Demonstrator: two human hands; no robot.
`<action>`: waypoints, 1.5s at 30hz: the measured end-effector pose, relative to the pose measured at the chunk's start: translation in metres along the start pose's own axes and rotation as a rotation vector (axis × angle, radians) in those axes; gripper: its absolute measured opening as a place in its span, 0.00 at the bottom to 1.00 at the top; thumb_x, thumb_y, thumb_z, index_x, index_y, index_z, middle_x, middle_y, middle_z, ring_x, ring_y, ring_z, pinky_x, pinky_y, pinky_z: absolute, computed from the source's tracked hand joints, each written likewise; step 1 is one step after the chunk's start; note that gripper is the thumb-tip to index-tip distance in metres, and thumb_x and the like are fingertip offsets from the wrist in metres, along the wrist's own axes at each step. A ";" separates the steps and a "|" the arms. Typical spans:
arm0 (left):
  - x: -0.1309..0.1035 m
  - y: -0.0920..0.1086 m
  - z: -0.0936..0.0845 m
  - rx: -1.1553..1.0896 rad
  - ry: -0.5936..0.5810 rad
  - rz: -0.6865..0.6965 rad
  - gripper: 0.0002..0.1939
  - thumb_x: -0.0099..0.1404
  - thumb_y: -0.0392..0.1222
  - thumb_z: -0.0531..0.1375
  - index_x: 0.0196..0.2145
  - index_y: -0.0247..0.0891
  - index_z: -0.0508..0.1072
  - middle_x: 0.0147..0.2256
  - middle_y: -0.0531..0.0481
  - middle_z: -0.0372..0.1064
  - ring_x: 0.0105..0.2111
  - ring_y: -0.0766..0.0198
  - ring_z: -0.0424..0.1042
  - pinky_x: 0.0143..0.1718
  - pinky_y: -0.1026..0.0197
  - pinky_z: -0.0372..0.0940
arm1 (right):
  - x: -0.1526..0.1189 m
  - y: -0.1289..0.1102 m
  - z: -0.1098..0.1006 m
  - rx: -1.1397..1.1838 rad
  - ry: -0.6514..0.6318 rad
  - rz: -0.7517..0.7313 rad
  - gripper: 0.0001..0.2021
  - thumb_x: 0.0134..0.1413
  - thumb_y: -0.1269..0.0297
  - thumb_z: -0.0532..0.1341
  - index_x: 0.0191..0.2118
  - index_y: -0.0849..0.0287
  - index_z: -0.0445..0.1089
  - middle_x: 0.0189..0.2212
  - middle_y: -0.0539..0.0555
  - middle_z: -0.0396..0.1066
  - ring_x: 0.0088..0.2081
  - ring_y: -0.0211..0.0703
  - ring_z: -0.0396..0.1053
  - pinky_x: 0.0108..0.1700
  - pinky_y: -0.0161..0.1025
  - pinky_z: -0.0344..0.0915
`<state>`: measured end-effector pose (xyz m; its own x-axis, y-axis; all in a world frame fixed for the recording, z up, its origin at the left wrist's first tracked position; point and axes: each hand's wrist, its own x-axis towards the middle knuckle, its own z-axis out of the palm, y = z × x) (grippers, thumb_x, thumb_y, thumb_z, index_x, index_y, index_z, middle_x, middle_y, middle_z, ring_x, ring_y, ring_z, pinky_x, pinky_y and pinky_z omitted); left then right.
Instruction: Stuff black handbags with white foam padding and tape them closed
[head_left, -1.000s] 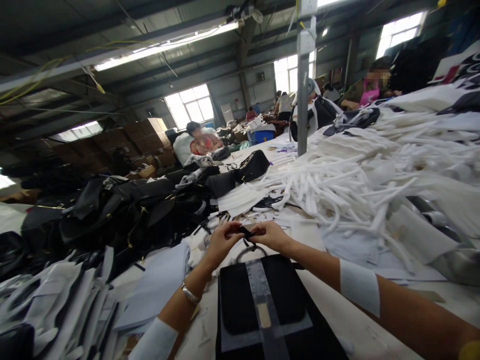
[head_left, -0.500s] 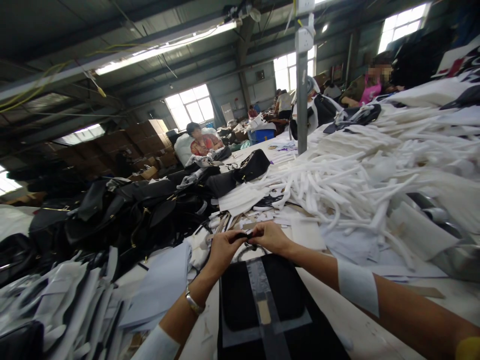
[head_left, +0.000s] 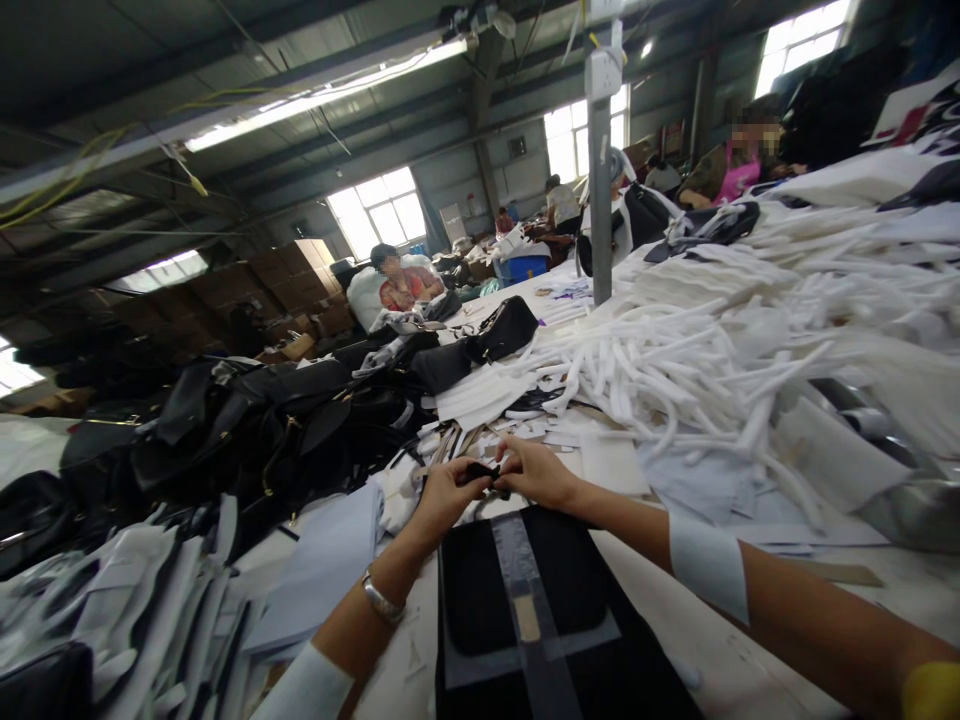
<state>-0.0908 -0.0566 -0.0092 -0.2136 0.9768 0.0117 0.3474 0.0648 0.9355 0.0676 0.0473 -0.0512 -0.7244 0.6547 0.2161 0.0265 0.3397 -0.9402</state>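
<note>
Cluttered table (head_left: 750,660) edges crowd both hands (head_left: 491,480) pinching black strap (head_left: 480,470).

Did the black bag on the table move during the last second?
No. The black bag keeps its place beside the pale sheets; both hands stay at its top edge.

The small black piece (head_left: 480,470) pinched between the left hand (head_left: 444,492) and right hand (head_left: 538,472) is mostly covered by the fingertips, so its shape and kind cannot be told. The black bag (head_left: 525,600) is cut off by the bottom edge of the frame, and its far end is hidden under both hands. At the right edge the white strap heap (head_left: 712,340) is smeared by lens stretch; the black bag pile (head_left: 247,430) at centre left merges into one dark mass, single items indistinct.
</note>
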 end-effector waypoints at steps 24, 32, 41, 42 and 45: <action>0.009 -0.008 -0.011 0.020 -0.084 0.071 0.16 0.56 0.47 0.68 0.39 0.35 0.80 0.35 0.45 0.79 0.34 0.57 0.77 0.29 0.63 0.71 | -0.007 0.005 -0.001 0.007 0.035 -0.104 0.09 0.51 0.68 0.64 0.40 0.57 0.75 0.34 0.52 0.79 0.37 0.46 0.77 0.42 0.39 0.70; 0.008 -0.005 -0.005 0.098 -0.042 0.121 0.17 0.50 0.32 0.67 0.40 0.39 0.80 0.34 0.48 0.79 0.34 0.58 0.77 0.38 0.61 0.70 | -0.008 0.009 -0.001 0.005 0.062 -0.071 0.09 0.50 0.68 0.64 0.39 0.58 0.78 0.32 0.52 0.79 0.35 0.44 0.76 0.40 0.37 0.70; 0.011 -0.024 0.002 0.013 -0.007 0.081 0.19 0.54 0.38 0.67 0.45 0.37 0.75 0.38 0.46 0.77 0.40 0.57 0.77 0.44 0.59 0.69 | -0.007 0.010 -0.008 0.042 -0.036 -0.081 0.10 0.50 0.68 0.64 0.40 0.59 0.77 0.33 0.52 0.79 0.35 0.43 0.76 0.40 0.37 0.70; 0.012 -0.024 0.001 -0.007 -0.027 0.064 0.19 0.55 0.40 0.67 0.45 0.36 0.74 0.38 0.45 0.77 0.40 0.57 0.77 0.43 0.59 0.70 | -0.007 0.009 -0.008 0.056 -0.057 -0.088 0.10 0.50 0.68 0.63 0.40 0.58 0.76 0.33 0.52 0.79 0.35 0.43 0.76 0.40 0.37 0.70; 0.013 -0.023 0.000 -0.048 -0.083 0.024 0.20 0.56 0.44 0.68 0.45 0.35 0.75 0.39 0.43 0.78 0.40 0.57 0.77 0.43 0.59 0.70 | -0.007 0.004 -0.011 0.094 -0.100 -0.112 0.12 0.49 0.71 0.63 0.42 0.58 0.73 0.35 0.52 0.79 0.37 0.43 0.78 0.41 0.37 0.71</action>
<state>-0.1019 -0.0454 -0.0301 -0.1283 0.9917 0.0071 0.3072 0.0329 0.9511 0.0800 0.0516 -0.0539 -0.7844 0.5439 0.2981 -0.1197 0.3389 -0.9332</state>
